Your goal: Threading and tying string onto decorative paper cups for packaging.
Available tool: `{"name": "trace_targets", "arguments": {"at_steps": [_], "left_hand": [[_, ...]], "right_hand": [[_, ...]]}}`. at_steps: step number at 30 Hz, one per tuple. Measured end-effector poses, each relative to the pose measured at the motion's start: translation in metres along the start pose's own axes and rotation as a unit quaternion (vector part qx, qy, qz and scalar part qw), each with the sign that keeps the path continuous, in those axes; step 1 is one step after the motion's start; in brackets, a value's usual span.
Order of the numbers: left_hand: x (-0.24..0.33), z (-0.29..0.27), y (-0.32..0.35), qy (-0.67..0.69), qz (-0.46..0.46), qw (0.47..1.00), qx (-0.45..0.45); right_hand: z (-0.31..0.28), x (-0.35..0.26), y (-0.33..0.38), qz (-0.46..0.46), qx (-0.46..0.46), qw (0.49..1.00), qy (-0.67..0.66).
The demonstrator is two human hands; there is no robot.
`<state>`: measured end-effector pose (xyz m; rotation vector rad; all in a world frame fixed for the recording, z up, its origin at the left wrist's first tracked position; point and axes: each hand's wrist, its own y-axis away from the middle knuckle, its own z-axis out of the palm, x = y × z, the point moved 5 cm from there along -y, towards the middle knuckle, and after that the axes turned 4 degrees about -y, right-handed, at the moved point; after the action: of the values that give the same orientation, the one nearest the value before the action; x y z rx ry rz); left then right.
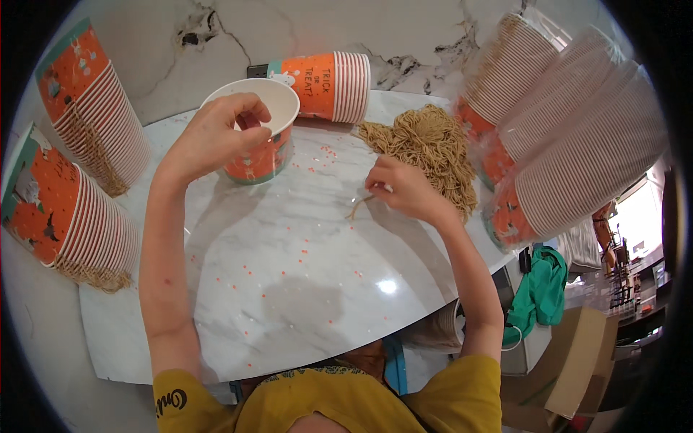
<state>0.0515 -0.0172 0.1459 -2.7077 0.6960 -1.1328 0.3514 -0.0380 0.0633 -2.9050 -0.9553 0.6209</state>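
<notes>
My left hand [222, 133] hovers over the near rim of a large paper cup [260, 155], orange and green with a white inside. Its fingers are curled with a gap before the thumb, and nothing shows between them. The cup stands upright at the back left of the table; my hand hides part of its rim. My right hand [401, 186] is closed in a pinch, a short tan string [357, 208] hanging from its fingertips. Just beyond it lies a tangled heap of tan string [433, 148].
A stack of cups [317, 85] lies on its side at the back. Cup stacks with string loops [101, 115] stand left; plastic-wrapped stacks [577, 159] line the right. Small orange bits dot the marbled table [303, 303]. Beyond the right edge are a green cloth [540, 289] and cardboard box [577, 361].
</notes>
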Motion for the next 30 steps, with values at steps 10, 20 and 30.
{"name": "trace_targets", "arguments": {"at_steps": [10, 20, 30], "left_hand": [[0.024, -0.002, 0.007, 0.070, 0.051, 0.996, -0.002], [0.023, 0.020, 0.005, 0.150, 0.029, 0.988, -0.038], [0.002, 0.112, -0.008, -0.014, 0.064, 0.998, 0.000]], "right_hand": [[0.045, -0.019, 0.000, -0.069, 0.092, 0.989, 0.095], [0.046, 0.003, -0.033, 0.061, 0.163, 0.946, -0.272], [0.056, 0.006, -0.026, 0.113, 0.138, 0.867, -0.465]]}}
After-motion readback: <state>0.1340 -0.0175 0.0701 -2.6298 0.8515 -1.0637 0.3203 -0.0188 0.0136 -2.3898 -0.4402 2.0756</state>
